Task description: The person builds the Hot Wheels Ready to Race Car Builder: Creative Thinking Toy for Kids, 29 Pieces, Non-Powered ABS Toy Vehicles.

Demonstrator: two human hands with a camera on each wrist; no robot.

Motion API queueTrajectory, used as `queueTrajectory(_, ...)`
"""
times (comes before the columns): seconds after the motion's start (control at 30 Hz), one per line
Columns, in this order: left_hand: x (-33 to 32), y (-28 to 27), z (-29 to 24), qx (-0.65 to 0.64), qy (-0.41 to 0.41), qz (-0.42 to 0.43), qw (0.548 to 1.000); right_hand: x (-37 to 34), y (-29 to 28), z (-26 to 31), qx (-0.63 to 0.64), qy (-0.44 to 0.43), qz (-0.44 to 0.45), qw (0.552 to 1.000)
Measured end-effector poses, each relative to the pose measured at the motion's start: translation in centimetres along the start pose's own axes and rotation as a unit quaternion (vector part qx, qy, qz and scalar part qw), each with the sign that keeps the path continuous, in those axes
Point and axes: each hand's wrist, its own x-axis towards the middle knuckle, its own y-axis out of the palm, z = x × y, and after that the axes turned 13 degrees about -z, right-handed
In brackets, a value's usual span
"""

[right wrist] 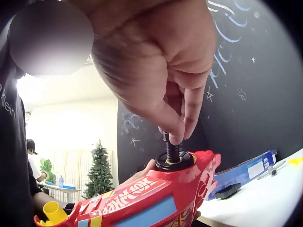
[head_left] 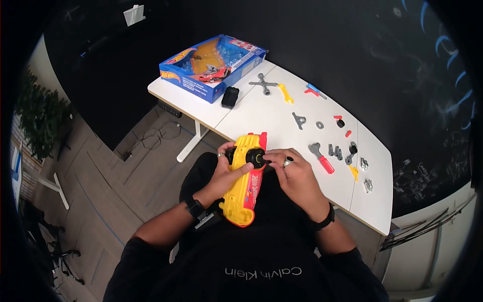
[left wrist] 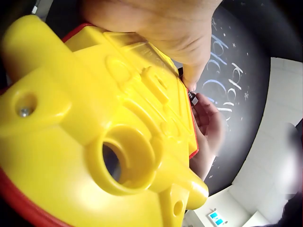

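A red toy car (right wrist: pixel 137 194) with a yellow underside (left wrist: pixel 137 104) lies tilted over the person's lap. My left hand (head_left: pixel 221 180) grips its yellow side, thumb reaching toward a black wheel (head_left: pixel 255 158). Another black wheel (head_left: pixel 231 155) shows partly behind the left fingers. My right hand (head_left: pixel 298 178) pinches the head of a dark threaded bolt (right wrist: pixel 173 152) between thumb and fingertips. That bolt stands in the middle of the wheel, much of its thread visible above the hub in the right wrist view. Fingers hide most of the bolt's head.
On the white table (head_left: pixel 297 146) stand a blue toy box (head_left: pixel 205 94) and a black plastic part (head_left: pixel 230 97). Beyond lie a grey cross wrench (head_left: pixel 263 84), a yellow wrench (head_left: pixel 286 94) and a blue-red tool (head_left: pixel 315 90). A red-handled wrench (head_left: pixel 326 164) and several small parts lie at right.
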Motion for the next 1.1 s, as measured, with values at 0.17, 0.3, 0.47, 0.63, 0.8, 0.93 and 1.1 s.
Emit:
queueTrajectory(0.17, 0.0, -0.2, 0.3, 0.019, 0.036, 0.016, 0.999, 2.0, -0.2, 2.0, -0.255, 0.18, 0.193, 0.93)
queueTrajectory(0.3, -0.2, 0.0, 0.2, -0.005, 0.007, 0.013, 1.0, 1.2, -0.3, 1.6, -0.161, 0.215, 0.092, 0.959)
queueTrajectory(0.47, -0.1, -0.1, 0.4, 0.019, 0.031, 0.037, 0.999, -0.3, 0.6, -0.8, -0.192, -0.052, -0.015, 0.98)
queueTrajectory(0.63, -0.2, 0.0, 0.0, 0.004, 0.01, 0.017, 1.0, -0.2, -0.5, 0.7, -0.123, 0.111, 0.007, 0.986)
queueTrajectory(0.8, -0.1, 0.1, -0.2, 0.006, 0.009, 0.024, 1.0, -0.8, 0.2, -0.1, -0.111, -0.021, 0.009, 0.994)
queueTrajectory(0.93, -0.3, 0.3, -0.4, 0.002, 0.008, 0.033, 0.999, -1.4, -0.2, -0.8, -0.191, 0.06, 0.045, 0.979)
queueTrajectory(1.1, -0.2, -0.1, -0.1, -0.012, 0.006, 0.036, 0.999, -0.9, 0.3, 0.1, -0.058, 0.012, -0.023, 0.998)
